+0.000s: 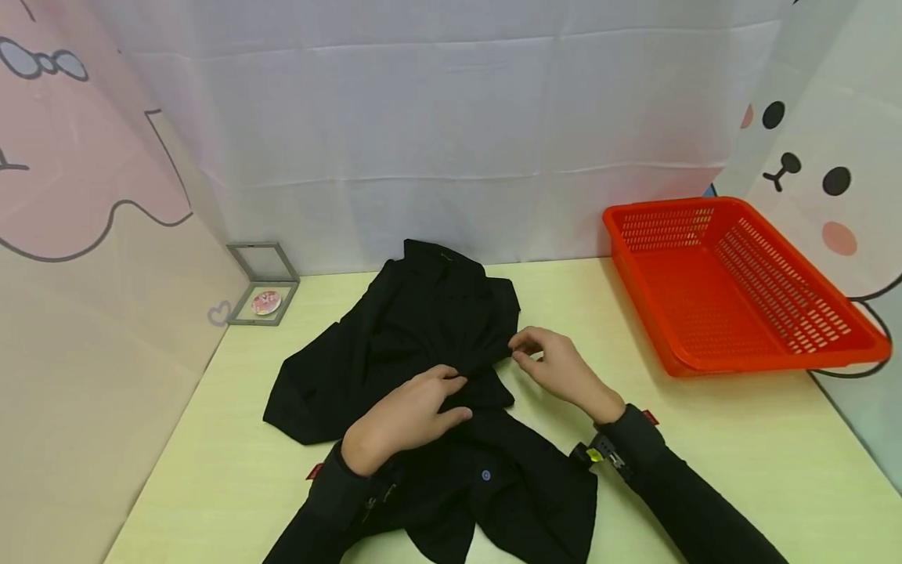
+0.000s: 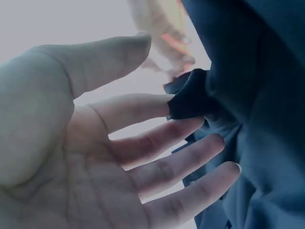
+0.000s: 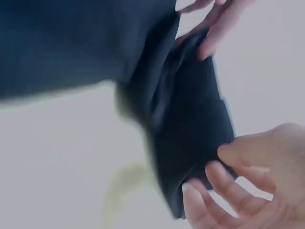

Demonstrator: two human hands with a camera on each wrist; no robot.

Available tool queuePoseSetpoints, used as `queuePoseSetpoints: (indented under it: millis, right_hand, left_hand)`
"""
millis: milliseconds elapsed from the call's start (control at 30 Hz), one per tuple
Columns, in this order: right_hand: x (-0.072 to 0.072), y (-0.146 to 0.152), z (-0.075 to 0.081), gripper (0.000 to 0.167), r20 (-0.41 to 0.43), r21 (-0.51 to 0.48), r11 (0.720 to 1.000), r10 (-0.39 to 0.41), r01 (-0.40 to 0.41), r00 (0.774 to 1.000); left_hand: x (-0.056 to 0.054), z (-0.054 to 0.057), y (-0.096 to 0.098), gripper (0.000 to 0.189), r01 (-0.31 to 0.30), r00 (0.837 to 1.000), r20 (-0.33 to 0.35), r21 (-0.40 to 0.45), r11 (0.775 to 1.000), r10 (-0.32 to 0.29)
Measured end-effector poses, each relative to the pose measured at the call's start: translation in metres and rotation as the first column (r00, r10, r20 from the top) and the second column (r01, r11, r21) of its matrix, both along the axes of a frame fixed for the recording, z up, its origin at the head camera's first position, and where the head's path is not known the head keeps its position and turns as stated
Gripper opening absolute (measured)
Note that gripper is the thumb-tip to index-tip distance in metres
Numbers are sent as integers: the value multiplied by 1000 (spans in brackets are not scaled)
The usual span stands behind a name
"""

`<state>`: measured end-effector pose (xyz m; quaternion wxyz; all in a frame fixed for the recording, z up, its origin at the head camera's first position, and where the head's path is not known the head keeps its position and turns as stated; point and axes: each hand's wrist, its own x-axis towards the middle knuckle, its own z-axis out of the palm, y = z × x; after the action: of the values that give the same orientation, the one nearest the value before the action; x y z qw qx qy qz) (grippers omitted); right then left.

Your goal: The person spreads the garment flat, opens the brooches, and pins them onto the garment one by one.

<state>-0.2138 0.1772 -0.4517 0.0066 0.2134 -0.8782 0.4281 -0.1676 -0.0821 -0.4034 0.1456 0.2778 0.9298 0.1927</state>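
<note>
A black shirt [image 1: 437, 313] lies spread and rumpled on the table, a blue button [image 1: 485, 475] showing on its nearer part. My left hand [image 1: 409, 415] is over the middle of it. In the left wrist view the fingers [image 2: 164, 171] reach out nearly straight with the thumb apart, and their tips touch dark cloth [image 2: 190, 98]. At the shirt's right side, my right hand [image 1: 557, 368] pinches the edge of a short sleeve. The right wrist view shows its thumb and fingers [image 3: 228, 186] at the sleeve's hem [image 3: 205, 164], the cloth raised between both hands.
A red plastic basket [image 1: 669, 337] with slotted walls stands at the back right. Far left, an open grey-framed case [image 1: 264, 321] holds a small pink round item [image 1: 266, 302]. Pale cloth walls [image 1: 423, 141] border the light yellow table [image 1: 740, 470]; a dark cable [image 1: 877, 321] runs beside the basket.
</note>
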Motion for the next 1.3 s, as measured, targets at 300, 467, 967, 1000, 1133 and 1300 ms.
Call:
queuePoseSetpoints:
  millis: [300,467,967,1000,1133,1300]
  right_hand:
    - [-10,15,-21,27,67,-96,995,-34,41,997]
    - [-7,11,-19,18,-21,-91,992,-92,89,996]
    - [28,5,51,15,-175,-77,997,0,-14,985]
    - [31,3,53,16,-196,-78,996,32,-48,980]
    - [41,-7,57,22,-248,-87,985,124,-149,961]
    - [42,-14,50,46,-153,-29,987,152,-159,976]
  left_hand:
    - [6,15,2,52,82,995,-71,151,985,-72]
    - [8,20,3,55,82,995,-72,215,973,-68]
    - [13,15,10,69,1,983,-177,288,958,52]
    - [14,14,12,72,-1,977,-202,301,954,65]
    - [16,12,18,59,-2,933,-332,387,922,141]
    - [13,12,16,20,17,863,-433,541,841,261]
